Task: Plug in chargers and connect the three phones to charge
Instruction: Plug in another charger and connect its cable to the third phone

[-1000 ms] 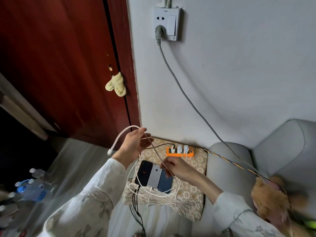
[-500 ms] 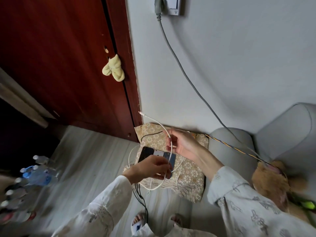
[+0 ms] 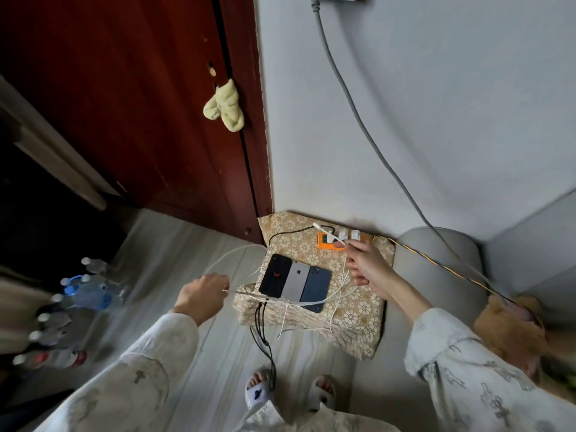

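Three phones lie face down side by side on a patterned cushion (image 3: 358, 310): a black phone (image 3: 275, 278), a silver phone (image 3: 296, 281) and a dark blue phone (image 3: 315, 288). An orange power strip (image 3: 324, 241) at the cushion's back holds white chargers (image 3: 349, 234). My right hand (image 3: 367, 266) pinches a white cable near its connector end (image 3: 324, 231), just in front of the strip. My left hand (image 3: 202, 293) grips another stretch of white cable (image 3: 249, 293) left of the phones. Loose white cable loops across the phones' near ends.
A grey cord (image 3: 358, 120) runs from the wall socket down to the right. A dark red door (image 3: 124, 104) stands left with a yellow cloth (image 3: 225, 108) hanging. Water bottles (image 3: 87, 291) lie left on the floor. A grey armchair (image 3: 442, 275) and a plush toy (image 3: 511, 325) are right. Black cables (image 3: 263, 332) hang down.
My right hand has moved back toward the power strip with the cable end. My left hand has drawn away to the left of the phones, pulling cable. The camera has tilted further down.
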The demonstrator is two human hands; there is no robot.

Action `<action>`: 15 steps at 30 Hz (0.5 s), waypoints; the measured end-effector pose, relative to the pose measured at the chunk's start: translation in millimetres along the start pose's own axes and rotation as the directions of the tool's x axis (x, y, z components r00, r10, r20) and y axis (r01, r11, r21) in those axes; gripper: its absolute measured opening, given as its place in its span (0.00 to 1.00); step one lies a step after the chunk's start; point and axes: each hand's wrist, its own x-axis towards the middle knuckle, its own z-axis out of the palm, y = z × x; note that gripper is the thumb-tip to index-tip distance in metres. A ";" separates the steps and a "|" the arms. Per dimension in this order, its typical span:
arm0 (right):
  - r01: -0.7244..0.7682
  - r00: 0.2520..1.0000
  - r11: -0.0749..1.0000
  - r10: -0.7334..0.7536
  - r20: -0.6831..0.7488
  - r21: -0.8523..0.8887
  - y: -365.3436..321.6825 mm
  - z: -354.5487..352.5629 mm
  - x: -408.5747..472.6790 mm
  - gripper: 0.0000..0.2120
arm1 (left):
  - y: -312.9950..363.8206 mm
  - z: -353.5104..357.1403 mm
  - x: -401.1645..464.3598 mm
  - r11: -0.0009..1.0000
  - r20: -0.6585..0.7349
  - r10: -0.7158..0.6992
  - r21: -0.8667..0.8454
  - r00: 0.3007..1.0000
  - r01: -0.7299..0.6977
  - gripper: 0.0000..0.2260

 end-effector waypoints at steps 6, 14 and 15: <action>-0.007 1.000 0.989 0.011 0.025 -0.149 -2.7 22.0 6.1 0.12 | -16.5 0.5 -20.2 0.833 0.526 -0.054 -0.445 0.849 0.328 0.11; -0.010 1.000 0.948 0.001 -0.029 -0.317 2.5 33.4 14.8 0.14 | -15.1 12.5 -41.5 0.605 0.677 0.098 -0.623 0.730 0.496 0.09; -0.010 0.999 0.946 -0.002 -0.036 -0.325 3.5 34.4 15.1 0.14 | -15.3 13.1 -42.3 0.588 0.674 0.113 -0.637 0.730 0.498 0.10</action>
